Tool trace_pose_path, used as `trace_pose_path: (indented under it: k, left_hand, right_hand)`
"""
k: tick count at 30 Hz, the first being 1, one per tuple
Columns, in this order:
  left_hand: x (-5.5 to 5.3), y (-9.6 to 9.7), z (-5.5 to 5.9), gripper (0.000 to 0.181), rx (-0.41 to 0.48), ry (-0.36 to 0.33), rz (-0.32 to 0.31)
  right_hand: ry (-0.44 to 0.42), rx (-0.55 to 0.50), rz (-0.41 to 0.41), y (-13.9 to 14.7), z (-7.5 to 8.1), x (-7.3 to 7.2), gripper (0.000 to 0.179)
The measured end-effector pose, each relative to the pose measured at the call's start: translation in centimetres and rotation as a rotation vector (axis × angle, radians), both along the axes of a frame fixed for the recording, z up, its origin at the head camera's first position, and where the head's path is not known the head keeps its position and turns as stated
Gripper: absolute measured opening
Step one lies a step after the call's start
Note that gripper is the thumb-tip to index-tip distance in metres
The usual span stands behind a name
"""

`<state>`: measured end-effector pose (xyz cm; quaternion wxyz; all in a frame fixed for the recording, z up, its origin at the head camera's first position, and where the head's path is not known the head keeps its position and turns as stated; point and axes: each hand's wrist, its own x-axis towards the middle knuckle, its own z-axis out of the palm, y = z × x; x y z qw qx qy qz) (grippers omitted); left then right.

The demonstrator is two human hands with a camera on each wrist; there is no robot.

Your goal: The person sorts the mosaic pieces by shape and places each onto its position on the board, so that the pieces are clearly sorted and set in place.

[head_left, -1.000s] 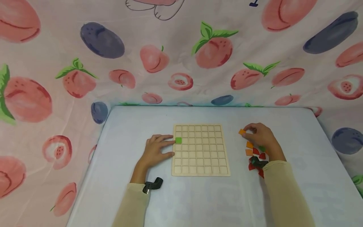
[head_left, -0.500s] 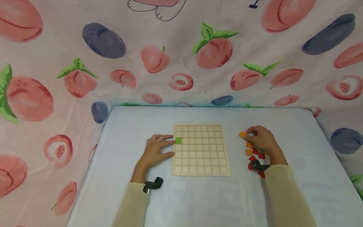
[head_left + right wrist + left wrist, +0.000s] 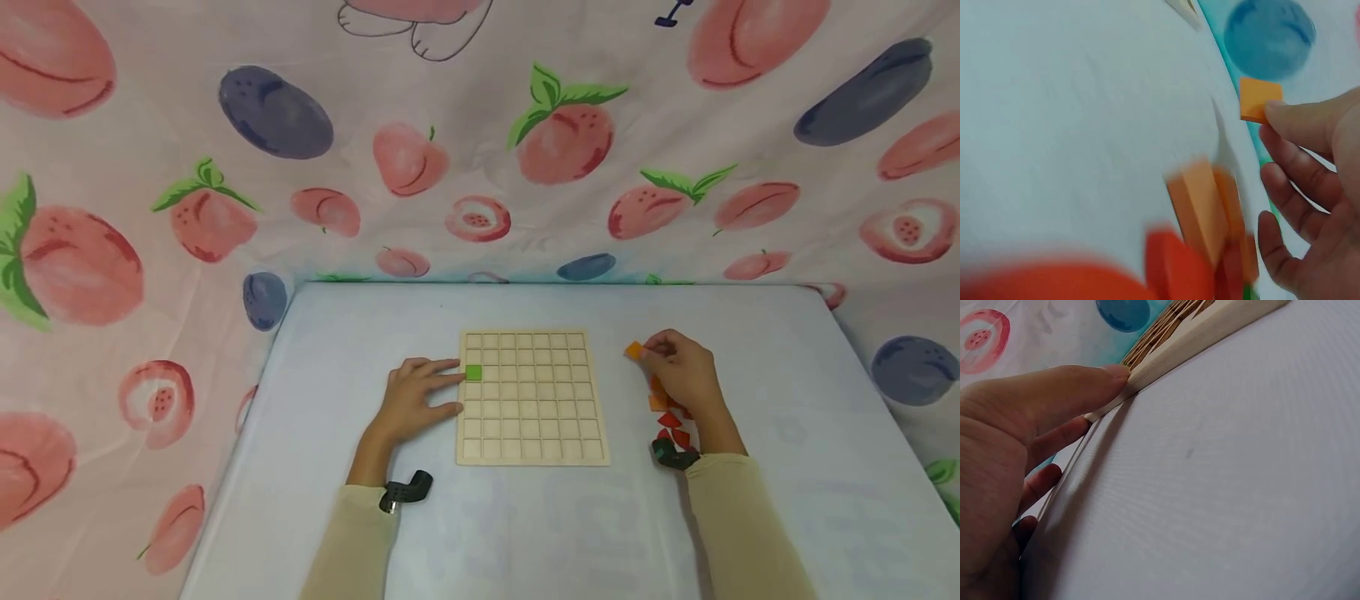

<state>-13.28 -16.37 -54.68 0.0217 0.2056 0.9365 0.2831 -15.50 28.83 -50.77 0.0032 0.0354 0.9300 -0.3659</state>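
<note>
A flat wooden grid board [image 3: 531, 398] lies mid-table with one green square tile [image 3: 473, 372] in a cell by its left edge. My left hand [image 3: 413, 402] touches that left edge with its fingers spread; in the left wrist view the thumb [image 3: 1079, 394] rests at the board's side [image 3: 1166, 365]. Right of the board, my right hand [image 3: 681, 367] pinches an orange square tile [image 3: 634, 350] between thumb and fingers. In the right wrist view this orange tile [image 3: 1256, 99] is held up, above orange pieces [image 3: 1194, 203] and red pieces [image 3: 1175, 262].
Beneath and beside my right hand lie another orange tile [image 3: 657, 402] and several red pieces [image 3: 670, 420], partly hidden by the hand and wrist camera [image 3: 673, 455]. A fruit-print curtain [image 3: 465, 150] hangs behind the white table [image 3: 540, 533].
My right hand, with the orange tile pinched in it, has shifted slightly left toward the board and now covers more of the loose pieces. The left hand stays at the board's edge.
</note>
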Motion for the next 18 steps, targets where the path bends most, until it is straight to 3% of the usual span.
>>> trace_pose_path:
  k: [6,14,18]
  left_hand:
    - [0.0,0.0,-0.1,0.051,0.013,0.006,-0.002]
    - [0.0,0.1,-0.2,0.051,0.009,0.008,0.003]
    - [0.0,0.1,-0.2,0.051,0.003,0.001,0.012]
  right_hand:
    - [0.094,-0.022,0.02,-3.3,0.0,0.0,0.016]
    - [-0.005,-0.202,0.139,-7.9,0.3,-0.5,0.018]
    - [-0.058,-0.364,0.21,-10.1,0.3,-0.7,0.02]
